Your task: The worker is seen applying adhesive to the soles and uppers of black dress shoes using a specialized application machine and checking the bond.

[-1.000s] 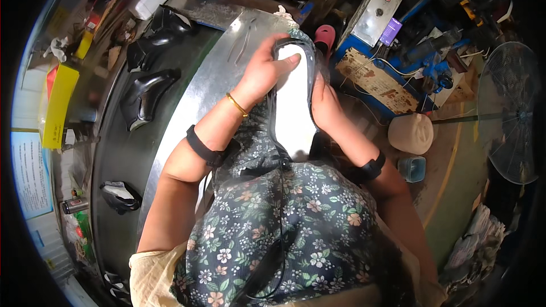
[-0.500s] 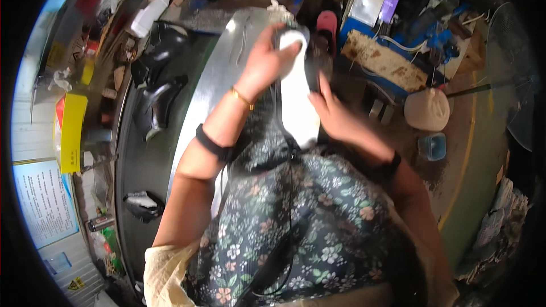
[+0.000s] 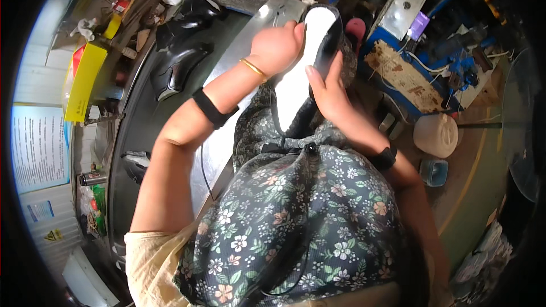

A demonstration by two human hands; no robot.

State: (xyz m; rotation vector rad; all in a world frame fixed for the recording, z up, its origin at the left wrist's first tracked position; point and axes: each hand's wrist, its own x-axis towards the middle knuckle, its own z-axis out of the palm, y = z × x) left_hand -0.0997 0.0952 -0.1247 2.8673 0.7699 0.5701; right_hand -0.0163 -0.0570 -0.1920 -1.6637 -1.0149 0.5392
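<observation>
A shoe-shaped piece with a long white bottom (image 3: 308,51) and black, glossy sides lies lengthwise over my lap, its white face up. Its near end rests against my dark floral apron (image 3: 290,210). My left hand (image 3: 278,48) is closed at its left edge, the fingers curled and partly hidden. On the other side my right hand (image 3: 331,92) holds the black side, thumb at the edge of the white face and fingers along the outside. Black bands circle both forearms.
To the left, a dark conveyor belt (image 3: 136,125) carries several black shoe uppers (image 3: 179,71). A metal ledge (image 3: 219,94) runs beside my left arm. At the right stand a blue machine (image 3: 406,74), a beige jug (image 3: 435,135) and a small blue tub (image 3: 434,171).
My view has shifted, so the surroundings sit differently. My left thumb, flat on the white face before, is now tucked in at the left edge. My right hand stays at the right side.
</observation>
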